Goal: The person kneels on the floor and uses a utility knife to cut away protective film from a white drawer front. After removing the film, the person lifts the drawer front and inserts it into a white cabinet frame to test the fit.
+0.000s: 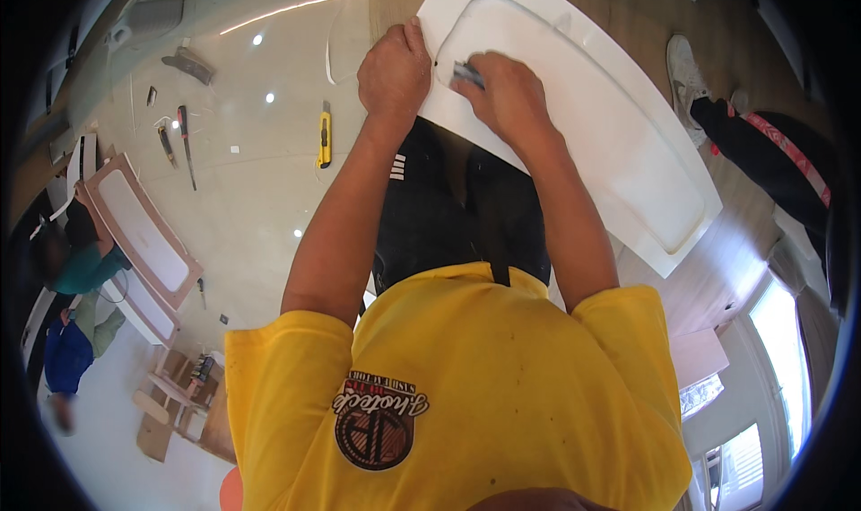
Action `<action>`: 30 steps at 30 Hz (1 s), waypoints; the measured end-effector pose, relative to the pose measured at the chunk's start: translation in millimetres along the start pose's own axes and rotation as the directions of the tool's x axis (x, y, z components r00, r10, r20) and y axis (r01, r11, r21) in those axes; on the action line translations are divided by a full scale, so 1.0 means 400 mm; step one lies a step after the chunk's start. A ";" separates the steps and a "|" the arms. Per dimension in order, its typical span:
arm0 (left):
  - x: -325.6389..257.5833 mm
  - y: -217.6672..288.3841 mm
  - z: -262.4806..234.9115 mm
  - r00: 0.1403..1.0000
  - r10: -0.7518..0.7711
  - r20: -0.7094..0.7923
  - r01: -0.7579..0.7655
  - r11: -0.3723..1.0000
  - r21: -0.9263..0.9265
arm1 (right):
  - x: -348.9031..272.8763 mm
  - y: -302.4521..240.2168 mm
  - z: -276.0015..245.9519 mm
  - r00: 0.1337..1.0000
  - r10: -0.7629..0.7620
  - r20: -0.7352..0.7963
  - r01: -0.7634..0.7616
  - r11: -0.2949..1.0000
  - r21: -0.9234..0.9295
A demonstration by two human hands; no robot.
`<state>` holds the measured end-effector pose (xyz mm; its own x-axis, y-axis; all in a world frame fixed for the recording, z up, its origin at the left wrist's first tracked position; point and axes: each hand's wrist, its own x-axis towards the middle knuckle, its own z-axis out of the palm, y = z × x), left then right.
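Observation:
A long white panel (592, 116) with a curved far edge and a rounded groove near its rim lies slantwise in front of me. At its left corner my left hand (395, 71) is closed on the edge, thumb along the top. My right hand (509, 96) is closed round a small grey-blue piece (468, 74), pressed to the panel beside the groove's left end. Motion blur and my fingers hide what kind of thing it is.
On the glossy floor to the left lie a yellow utility knife (325, 134), a screwdriver (186, 143), another hand tool (167, 145) and scraps. Another person (90, 264) handles framed panels (148, 228) at far left. A shoe (685, 78) of someone else stands beyond the panel's right.

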<state>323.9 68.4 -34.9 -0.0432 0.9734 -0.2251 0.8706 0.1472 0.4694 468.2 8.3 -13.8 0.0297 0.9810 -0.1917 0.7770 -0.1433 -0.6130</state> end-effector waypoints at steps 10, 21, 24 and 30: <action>0.003 -0.002 0.000 1.000 0.011 -0.016 -0.012 1.000 -0.026 | -0.002 -0.005 -0.007 0.997 0.043 0.057 -0.043 0.999 -0.005; 0.003 0.002 -0.007 0.999 -0.012 0.032 0.012 1.000 -0.017 | 0.006 0.001 -0.003 0.999 0.026 0.046 -0.027 1.000 0.009; 0.003 0.004 -0.007 0.998 -0.045 0.047 0.046 0.999 -0.014 | 0.010 0.002 -0.003 0.999 0.038 -0.008 -0.038 0.999 0.020; 0.002 0.005 -0.002 1.000 -0.007 -0.010 0.007 1.000 -0.010 | 0.013 0.005 -0.002 1.000 0.007 -0.004 -0.007 1.000 0.002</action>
<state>325.1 69.7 -33.6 -0.0544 0.9739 -0.2203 0.8654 0.1560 0.4762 470.4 13.4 -15.3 0.0373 0.9805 -0.1929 0.7758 -0.1501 -0.6129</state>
